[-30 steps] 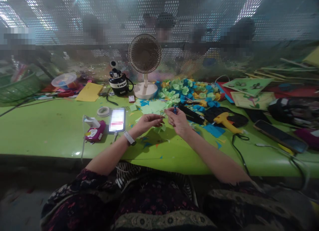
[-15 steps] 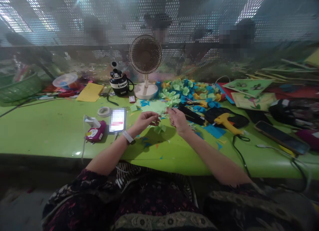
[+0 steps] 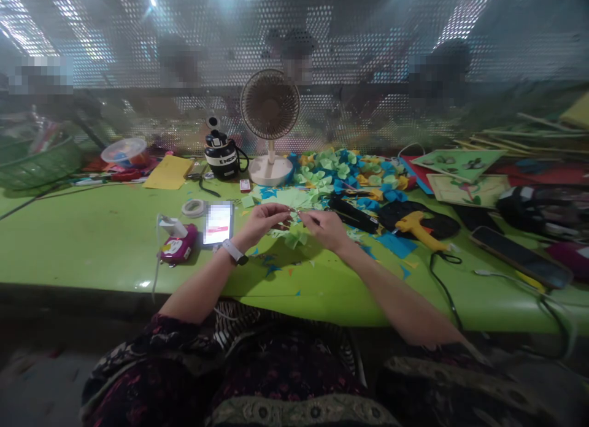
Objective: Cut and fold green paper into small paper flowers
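Note:
My left hand, with a watch on its wrist, is closed in a pinch over the middle of the table. A small light green paper piece shows at its fingertips. My right hand is closed too, its fingertips almost meeting the left ones at that piece; what it grips is too small to make out. Under the hands lie light green paper cutouts and blue scraps. Behind them is a sheet of light green paper. A black stapler lies just right of my right hand.
A white fan and a black jug stand at the back beside a heap of paper flowers. On the right lie a yellow glue gun and a dark phone. A lit phone and tape roll are left.
My right hand has turned and come down slightly, its fingertips moving left to meet my left hand's. The left hand has barely moved. The view has shifted a little.

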A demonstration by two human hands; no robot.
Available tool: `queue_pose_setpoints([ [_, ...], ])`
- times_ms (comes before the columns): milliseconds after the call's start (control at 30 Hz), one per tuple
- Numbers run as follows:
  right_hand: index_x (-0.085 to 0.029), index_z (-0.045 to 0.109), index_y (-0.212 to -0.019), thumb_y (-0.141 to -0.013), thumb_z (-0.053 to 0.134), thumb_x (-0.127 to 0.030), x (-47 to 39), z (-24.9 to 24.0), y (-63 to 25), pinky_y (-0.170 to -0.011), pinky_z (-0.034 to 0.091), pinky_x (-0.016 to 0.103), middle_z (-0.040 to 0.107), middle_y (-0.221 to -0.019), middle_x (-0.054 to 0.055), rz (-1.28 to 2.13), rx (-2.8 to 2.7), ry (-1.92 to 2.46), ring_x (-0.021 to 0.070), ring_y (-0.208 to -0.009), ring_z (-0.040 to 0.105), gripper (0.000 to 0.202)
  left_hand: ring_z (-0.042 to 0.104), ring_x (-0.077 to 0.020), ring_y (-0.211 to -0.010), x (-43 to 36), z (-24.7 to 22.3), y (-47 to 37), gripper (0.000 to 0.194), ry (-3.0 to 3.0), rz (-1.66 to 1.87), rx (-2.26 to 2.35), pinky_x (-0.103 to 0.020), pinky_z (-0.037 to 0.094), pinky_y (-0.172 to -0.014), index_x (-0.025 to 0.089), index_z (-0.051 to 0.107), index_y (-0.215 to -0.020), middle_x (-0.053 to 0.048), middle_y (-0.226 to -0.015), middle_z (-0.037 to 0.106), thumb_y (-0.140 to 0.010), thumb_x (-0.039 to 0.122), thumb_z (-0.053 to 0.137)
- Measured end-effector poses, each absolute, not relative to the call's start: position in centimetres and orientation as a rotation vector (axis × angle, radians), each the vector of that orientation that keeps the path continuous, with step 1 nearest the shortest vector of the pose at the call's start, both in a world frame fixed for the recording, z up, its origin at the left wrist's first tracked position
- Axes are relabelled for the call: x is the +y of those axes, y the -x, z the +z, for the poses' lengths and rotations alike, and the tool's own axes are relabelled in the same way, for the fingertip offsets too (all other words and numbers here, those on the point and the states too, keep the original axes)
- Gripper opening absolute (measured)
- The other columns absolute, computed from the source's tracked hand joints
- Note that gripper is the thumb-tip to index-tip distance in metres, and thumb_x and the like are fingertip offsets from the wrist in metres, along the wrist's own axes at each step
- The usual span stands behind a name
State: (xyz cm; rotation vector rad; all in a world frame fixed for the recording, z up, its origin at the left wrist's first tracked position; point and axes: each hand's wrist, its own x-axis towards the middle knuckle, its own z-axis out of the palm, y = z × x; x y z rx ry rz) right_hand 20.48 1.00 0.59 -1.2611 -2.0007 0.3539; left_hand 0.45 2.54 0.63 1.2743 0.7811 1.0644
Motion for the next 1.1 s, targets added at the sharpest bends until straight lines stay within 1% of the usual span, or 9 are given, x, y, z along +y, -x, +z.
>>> queue_pose_setpoints([
  [67,-0.019,0.052,-0.056,-0.091,0.041,-0.058,1.02,0.68,-20.59,-0.055,0.026,0.027,0.051,-0.055,0.001,0.364,-2.024,1.257,0.0133,-0.055,0.042,0.053,0.066,-0.0117,-0.069,2.54,0.57,-0.42,0.035,-1.298,1.069,0.781,-0.026,0.056,-0.066,0.012,0.07,-0.089,-0.005,-0.082,0.071,-0.066,0.036,0.082],
  [167,-0.019,0.051,-0.056,-0.091,0.04,-0.055,0.93,0.86,-20.64,-0.056,0.027,0.027,0.051,-0.056,0.001,0.4,-2.056,1.228,0.0133,-0.055,0.043,0.051,0.065,-0.0105,-0.065,2.65,0.34,-0.38,0.034,-1.333,1.094,0.791,-0.026,0.056,-0.067,0.012,0.071,-0.086,-0.005,-0.077,0.071,-0.066,0.038,0.082],
  [333,-0.019,0.051,-0.056,-0.09,0.042,-0.054,0.76,1.03,-20.59,-0.056,0.028,0.027,0.05,-0.054,0.0,0.406,-2.051,1.212,0.0128,-0.055,0.042,0.051,0.065,-0.0112,-0.063,2.77,0.04,-0.36,0.035,-1.343,1.125,0.802,-0.027,0.056,-0.067,0.012,0.072,-0.082,-0.004,-0.073,0.071,-0.065,0.04,0.083],
  [533,-0.019,0.046,-0.054,-0.09,0.044,-0.053,0.9,0.9,-20.65,-0.056,0.029,0.027,0.046,-0.054,-0.001,0.446,-2.069,1.163,0.0125,-0.054,0.041,0.049,0.063,-0.0107,-0.06,2.49,0.32,-0.59,0.035,-1.344,1.143,0.813,-0.027,0.054,-0.064,0.012,0.072,-0.079,-0.003,-0.068,0.069,-0.065,0.043,0.083],
  [667,-0.019,0.046,-0.055,-0.089,0.044,-0.051,0.86,0.92,-20.57,-0.057,0.029,0.027,0.047,-0.054,0.0,0.468,-2.067,1.146,0.0128,-0.054,0.043,0.047,0.062,-0.0102,-0.058,2.27,0.57,-0.74,0.036,-1.34,1.164,0.796,-0.025,0.052,-0.062,0.012,0.072,-0.077,-0.003,-0.065,0.068,-0.063,0.044,0.084],
  [867,-0.019,0.048,-0.055,-0.09,0.046,-0.048,0.96,0.62,-20.58,-0.056,0.03,0.026,0.044,-0.053,-0.002,0.496,-2.069,1.127,0.012,-0.053,0.042,0.045,0.061,-0.009,-0.058,2.19,0.42,-0.81,0.034,-1.328,1.162,0.772,-0.024,0.051,-0.061,0.013,0.073,-0.079,-0.002,-0.066,0.069,-0.066,0.043,0.083],
  [1000,-0.019,0.049,-0.055,-0.09,0.047,-0.047,1.1,0.39,-20.66,-0.056,0.029,0.027,0.044,-0.053,-0.002,0.508,-2.068,1.11,0.0121,-0.053,0.042,0.045,0.063,-0.01,-0.061,2.25,0.12,-0.97,0.036,-1.287,1.162,0.773,-0.026,0.052,-0.064,0.013,0.074,-0.082,-0.004,-0.071,0.071,-0.064,0.043,0.084],
  [1100,-0.019,0.052,-0.056,-0.09,0.046,-0.047,1.02,0.47,-20.6,-0.057,0.032,0.026,0.048,-0.053,-0.001,0.571,-2.061,1.101,0.0125,-0.054,0.044,0.045,0.063,-0.0099,-0.06,2.2,0.03,-1.14,0.038,-1.255,1.179,0.777,-0.026,0.053,-0.065,0.014,0.074,-0.081,-0.004,-0.074,0.072,-0.061,0.043,0.085],
])
